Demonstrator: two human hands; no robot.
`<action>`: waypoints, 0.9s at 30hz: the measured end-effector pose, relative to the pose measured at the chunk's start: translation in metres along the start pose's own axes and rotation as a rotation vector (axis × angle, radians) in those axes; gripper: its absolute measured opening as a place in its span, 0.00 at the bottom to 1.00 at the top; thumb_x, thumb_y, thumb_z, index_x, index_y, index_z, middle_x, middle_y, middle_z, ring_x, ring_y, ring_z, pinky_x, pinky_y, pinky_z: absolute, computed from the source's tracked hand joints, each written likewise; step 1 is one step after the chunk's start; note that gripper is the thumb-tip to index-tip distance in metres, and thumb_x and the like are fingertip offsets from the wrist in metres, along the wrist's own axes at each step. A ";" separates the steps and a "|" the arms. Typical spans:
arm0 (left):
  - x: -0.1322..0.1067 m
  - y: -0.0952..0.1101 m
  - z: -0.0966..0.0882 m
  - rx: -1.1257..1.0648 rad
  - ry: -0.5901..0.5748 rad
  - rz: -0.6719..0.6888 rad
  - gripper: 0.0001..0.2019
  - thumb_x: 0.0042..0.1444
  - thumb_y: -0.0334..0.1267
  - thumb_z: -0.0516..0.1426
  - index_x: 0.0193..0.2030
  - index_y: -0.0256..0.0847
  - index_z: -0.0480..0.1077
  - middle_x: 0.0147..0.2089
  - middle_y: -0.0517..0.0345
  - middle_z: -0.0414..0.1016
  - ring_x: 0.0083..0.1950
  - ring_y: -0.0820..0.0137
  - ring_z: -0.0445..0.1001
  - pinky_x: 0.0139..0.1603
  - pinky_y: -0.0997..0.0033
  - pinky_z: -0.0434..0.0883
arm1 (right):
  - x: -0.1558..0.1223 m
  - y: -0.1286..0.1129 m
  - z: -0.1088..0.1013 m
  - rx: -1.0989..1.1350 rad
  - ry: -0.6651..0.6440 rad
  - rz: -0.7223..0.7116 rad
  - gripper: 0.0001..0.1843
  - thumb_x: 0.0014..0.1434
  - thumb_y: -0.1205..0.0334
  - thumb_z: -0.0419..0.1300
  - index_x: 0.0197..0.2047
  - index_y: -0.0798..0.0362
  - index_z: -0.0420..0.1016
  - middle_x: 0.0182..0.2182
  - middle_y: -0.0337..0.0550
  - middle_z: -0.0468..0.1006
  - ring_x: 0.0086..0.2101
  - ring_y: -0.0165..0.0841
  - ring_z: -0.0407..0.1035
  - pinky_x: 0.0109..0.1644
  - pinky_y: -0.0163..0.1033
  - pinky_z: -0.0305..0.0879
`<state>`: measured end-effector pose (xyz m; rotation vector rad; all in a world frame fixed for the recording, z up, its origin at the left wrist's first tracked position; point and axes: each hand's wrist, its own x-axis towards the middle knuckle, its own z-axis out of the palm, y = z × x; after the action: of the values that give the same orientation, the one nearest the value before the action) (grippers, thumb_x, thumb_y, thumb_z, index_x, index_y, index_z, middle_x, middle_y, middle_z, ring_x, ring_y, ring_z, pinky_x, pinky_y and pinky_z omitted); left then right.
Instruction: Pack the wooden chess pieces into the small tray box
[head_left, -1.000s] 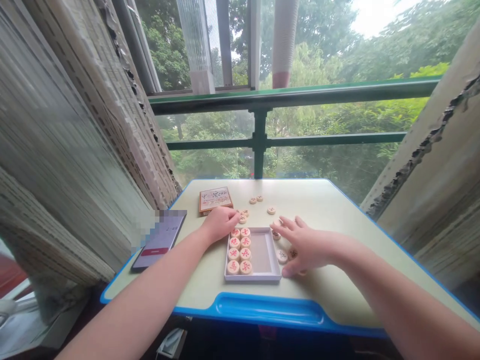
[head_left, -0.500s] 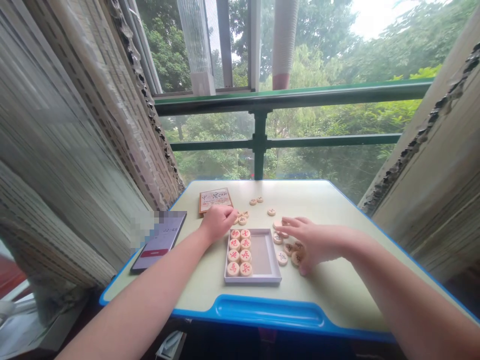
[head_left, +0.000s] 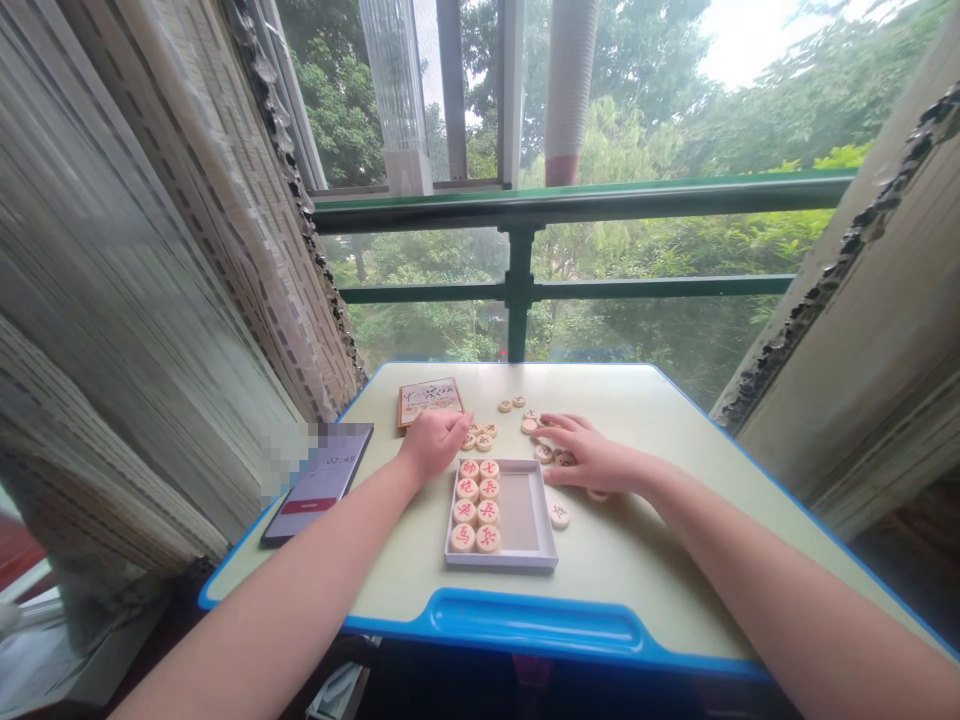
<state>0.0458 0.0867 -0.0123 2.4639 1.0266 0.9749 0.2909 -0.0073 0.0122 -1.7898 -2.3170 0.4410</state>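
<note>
Round pale wooden chess pieces w/ red characters (head_left: 487,489) sat face up in two columns of four, in the L half of a shallow white rectangular tray (head_left: 525,515), per the head view. R hand (head_left: 592,458) was over & beside round pale wooden pieces w/ dark characters (head_left: 560,513) just R of the tray, fingers spread open, some pieces partly hidden. L hand (head_left: 435,442) was near the tray's far L corner, fingers curled in; can't tell whether they gripped anything. More dark-character pcs lay near its fingertips, two others farther back. Flat orange-edged box w/ black brushwork (head_left: 430,398) was just behind L hand. Slim dark phone (head_left: 322,480) lay farther L on the pale blue-edged worktop (head_left: 615,390).
</note>
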 end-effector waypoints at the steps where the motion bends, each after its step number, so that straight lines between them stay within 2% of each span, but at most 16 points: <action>1: 0.000 0.000 0.000 0.003 0.000 0.000 0.24 0.59 0.47 0.42 0.16 0.39 0.63 0.17 0.59 0.65 0.23 0.73 0.64 0.30 0.73 0.59 | 0.003 0.001 0.003 -0.003 0.033 -0.007 0.34 0.52 0.46 0.58 0.61 0.47 0.61 0.63 0.49 0.53 0.62 0.46 0.44 0.61 0.53 0.49; 5: 0.001 -0.002 0.001 0.022 -0.004 -0.010 0.24 0.59 0.47 0.42 0.16 0.39 0.63 0.18 0.58 0.67 0.24 0.73 0.64 0.30 0.73 0.59 | 0.013 0.003 0.013 -0.020 0.167 -0.031 0.24 0.58 0.51 0.53 0.56 0.48 0.67 0.59 0.50 0.61 0.58 0.43 0.52 0.60 0.52 0.51; 8: 0.000 -0.003 0.001 0.019 -0.009 -0.001 0.25 0.59 0.47 0.42 0.16 0.39 0.62 0.19 0.58 0.68 0.24 0.73 0.65 0.30 0.73 0.58 | 0.017 0.006 0.016 -0.020 0.226 -0.050 0.19 0.60 0.53 0.51 0.49 0.50 0.73 0.55 0.49 0.66 0.55 0.42 0.57 0.58 0.50 0.53; 12: 0.000 -0.003 0.001 0.011 -0.006 0.001 0.25 0.60 0.47 0.42 0.16 0.39 0.62 0.19 0.58 0.68 0.25 0.73 0.65 0.30 0.73 0.58 | 0.018 0.014 0.012 0.031 0.325 -0.048 0.20 0.63 0.53 0.46 0.44 0.53 0.76 0.50 0.49 0.71 0.50 0.39 0.63 0.56 0.44 0.57; 14: 0.000 -0.003 0.001 0.024 -0.009 0.006 0.24 0.59 0.47 0.42 0.16 0.38 0.61 0.19 0.58 0.67 0.24 0.73 0.64 0.29 0.72 0.57 | 0.016 0.017 0.006 0.055 0.409 0.003 0.22 0.64 0.54 0.43 0.43 0.54 0.76 0.46 0.48 0.73 0.47 0.36 0.66 0.53 0.41 0.60; 16: 0.000 -0.003 0.002 0.042 -0.019 0.011 0.24 0.59 0.47 0.43 0.15 0.39 0.59 0.18 0.58 0.66 0.24 0.74 0.63 0.29 0.72 0.56 | 0.013 0.020 0.000 0.035 0.457 0.076 0.22 0.64 0.54 0.43 0.41 0.54 0.76 0.43 0.48 0.74 0.44 0.36 0.67 0.49 0.40 0.62; 19: 0.000 -0.003 0.002 0.053 -0.031 0.016 0.23 0.59 0.46 0.44 0.15 0.39 0.57 0.17 0.59 0.64 0.23 0.74 0.61 0.28 0.72 0.55 | 0.006 0.022 -0.008 -0.049 0.423 0.167 0.17 0.60 0.54 0.50 0.42 0.52 0.76 0.43 0.47 0.73 0.43 0.38 0.68 0.44 0.40 0.65; 21: 0.000 -0.002 0.002 0.056 -0.029 0.024 0.23 0.59 0.46 0.44 0.15 0.39 0.55 0.16 0.60 0.62 0.23 0.74 0.60 0.28 0.72 0.55 | 0.004 0.021 -0.009 -0.083 0.384 0.183 0.16 0.58 0.55 0.52 0.44 0.51 0.75 0.45 0.47 0.73 0.44 0.39 0.67 0.44 0.41 0.65; 24: 0.000 -0.003 0.003 0.060 -0.022 0.024 0.23 0.59 0.47 0.44 0.15 0.39 0.54 0.16 0.60 0.62 0.22 0.74 0.60 0.27 0.72 0.55 | 0.006 0.018 -0.003 -0.102 0.372 0.072 0.18 0.59 0.54 0.51 0.47 0.51 0.75 0.47 0.48 0.73 0.48 0.40 0.65 0.50 0.44 0.63; 27: 0.000 -0.004 0.003 0.059 -0.022 0.023 0.23 0.58 0.46 0.44 0.15 0.39 0.54 0.16 0.60 0.62 0.22 0.75 0.60 0.27 0.73 0.55 | 0.014 0.013 0.009 -0.120 0.327 -0.096 0.21 0.62 0.53 0.47 0.54 0.47 0.70 0.54 0.43 0.70 0.54 0.42 0.59 0.58 0.49 0.55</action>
<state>0.0463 0.0892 -0.0165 2.5345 1.0362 0.9348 0.2958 0.0079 -0.0015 -1.6452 -2.2234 -0.0073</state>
